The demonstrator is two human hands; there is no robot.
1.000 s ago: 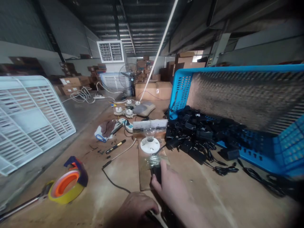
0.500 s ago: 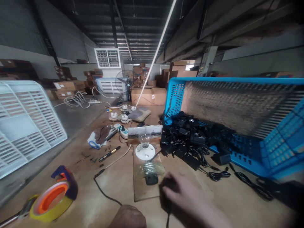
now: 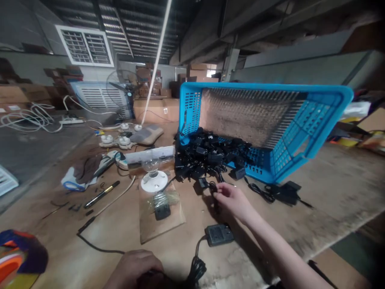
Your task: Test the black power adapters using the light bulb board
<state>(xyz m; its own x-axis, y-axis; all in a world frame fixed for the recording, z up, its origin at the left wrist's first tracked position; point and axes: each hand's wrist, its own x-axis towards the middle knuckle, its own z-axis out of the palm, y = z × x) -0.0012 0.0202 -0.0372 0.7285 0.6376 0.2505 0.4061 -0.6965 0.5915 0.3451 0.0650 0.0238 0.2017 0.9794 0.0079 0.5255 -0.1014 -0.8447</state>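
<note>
Cord [image 3: 213,188], black and bunched up, was pinched by the right hand [image 3: 232,199] just right of the middle of the head view. A black charger [image 3: 219,234] lay below it. At the bottom, I couldn't tell what the left hand [image 3: 136,265] gripped.

Warehouse workshop: cartons [image 3: 157,110] and metal roofing [image 3: 141,29] are showing at eleven o'clock; adapters [image 3: 214,159] are lying heaped on the tabletop [image 3: 114,224].

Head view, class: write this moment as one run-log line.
left hand: curled, contents unclear | right hand: touching black cable | adapter: on table | bulb: upright in white holder
</note>
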